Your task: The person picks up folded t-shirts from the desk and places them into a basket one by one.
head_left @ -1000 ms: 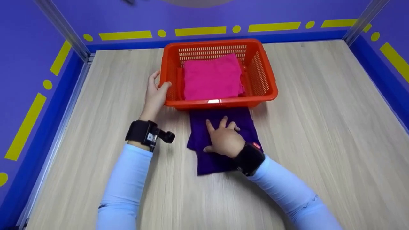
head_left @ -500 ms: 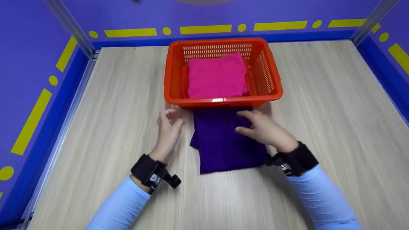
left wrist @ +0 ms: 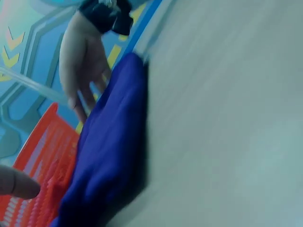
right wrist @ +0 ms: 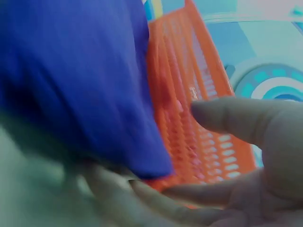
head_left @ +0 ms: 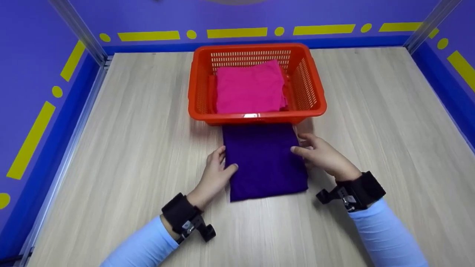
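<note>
A folded purple cloth [head_left: 265, 163] lies on the table in front of the basket in the head view. At its left edge is my left hand [head_left: 215, 178], thumb over the cloth and fingers along the side. My right hand [head_left: 326, 154] is at the right edge, its thumb [right wrist: 236, 116] raised apart from the cloth. In the right wrist view, the fingers of that hand reach toward the cloth's underside. A red plastic basket [head_left: 256, 118] stands just behind, holding folded pink cloth [head_left: 248, 89].
The wood-grain table [head_left: 389, 129] extends to both sides of the basket. Blue-purple panels with yellow marks, such as the back wall [head_left: 237, 18], enclose the far edge and sides. A metal rail [head_left: 81, 129] runs along the left edge.
My left hand has left the basket's side and come down to the cloth's left edge. The right hand has lifted off the cloth's top and shifted to its right edge. The cloth looks squarer.
</note>
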A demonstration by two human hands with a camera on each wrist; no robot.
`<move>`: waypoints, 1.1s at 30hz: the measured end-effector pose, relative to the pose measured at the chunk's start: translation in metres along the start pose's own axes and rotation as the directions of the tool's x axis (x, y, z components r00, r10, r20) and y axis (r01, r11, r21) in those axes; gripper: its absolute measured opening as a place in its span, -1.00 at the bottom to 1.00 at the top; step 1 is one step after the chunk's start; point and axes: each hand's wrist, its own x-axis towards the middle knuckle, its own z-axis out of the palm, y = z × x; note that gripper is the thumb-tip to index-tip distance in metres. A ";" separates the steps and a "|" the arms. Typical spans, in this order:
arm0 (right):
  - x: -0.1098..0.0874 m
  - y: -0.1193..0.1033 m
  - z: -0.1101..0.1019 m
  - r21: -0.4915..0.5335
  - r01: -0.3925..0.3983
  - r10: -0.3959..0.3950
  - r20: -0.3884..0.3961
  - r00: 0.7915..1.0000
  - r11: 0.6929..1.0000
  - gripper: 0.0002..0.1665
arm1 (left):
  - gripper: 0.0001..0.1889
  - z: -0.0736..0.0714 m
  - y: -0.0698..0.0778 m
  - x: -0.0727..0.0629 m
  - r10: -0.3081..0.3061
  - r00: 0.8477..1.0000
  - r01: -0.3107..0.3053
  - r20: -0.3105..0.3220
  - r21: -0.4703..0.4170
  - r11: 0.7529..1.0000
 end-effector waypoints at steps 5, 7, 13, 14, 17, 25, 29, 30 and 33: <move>0.002 0.004 0.006 0.291 0.000 -0.011 0.034 0.999 0.957 -0.17 | -0.27 0.008 -0.003 0.000 -0.013 0.999 0.017 0.038 -0.083 0.996; 0.003 0.006 0.009 0.385 0.002 -0.023 0.051 0.998 0.923 -0.21 | -0.32 0.009 -0.004 0.002 -0.001 0.999 0.005 0.041 -0.113 0.994; 0.009 0.013 0.021 0.545 -0.030 -0.020 0.086 0.996 0.838 -0.47 | -0.43 0.007 -0.006 0.006 0.063 0.998 -0.064 -0.011 -0.113 0.992; 0.010 0.014 0.024 0.562 -0.038 -0.016 0.090 0.996 0.826 -0.52 | -0.43 0.006 -0.006 0.006 0.069 0.998 -0.070 -0.012 -0.117 0.991; 0.010 0.017 0.031 0.604 -0.076 0.018 0.101 0.995 0.793 -0.59 | -0.45 0.006 -0.007 0.007 0.068 0.998 -0.068 -0.002 -0.126 0.990; 0.010 0.023 0.042 0.691 -0.147 0.073 0.135 0.988 0.708 -0.41 | -0.40 0.009 -0.013 0.009 -0.044 0.999 0.040 -0.001 -0.369 0.928; 0.012 0.025 0.043 0.719 -0.173 0.059 0.181 0.982 0.673 -0.43 | -0.42 0.008 -0.013 0.009 -0.077 0.996 0.085 0.037 -0.455 0.886; 0.012 0.026 0.044 0.724 -0.181 0.055 0.194 0.979 0.665 -0.44 | -0.45 0.008 -0.013 0.009 -0.079 0.996 0.094 0.051 -0.460 0.883; 0.013 0.026 0.044 0.737 -0.201 0.046 0.225 0.973 0.645 -0.46 | -0.52 0.006 -0.013 0.009 -0.088 0.993 0.112 0.073 -0.451 0.885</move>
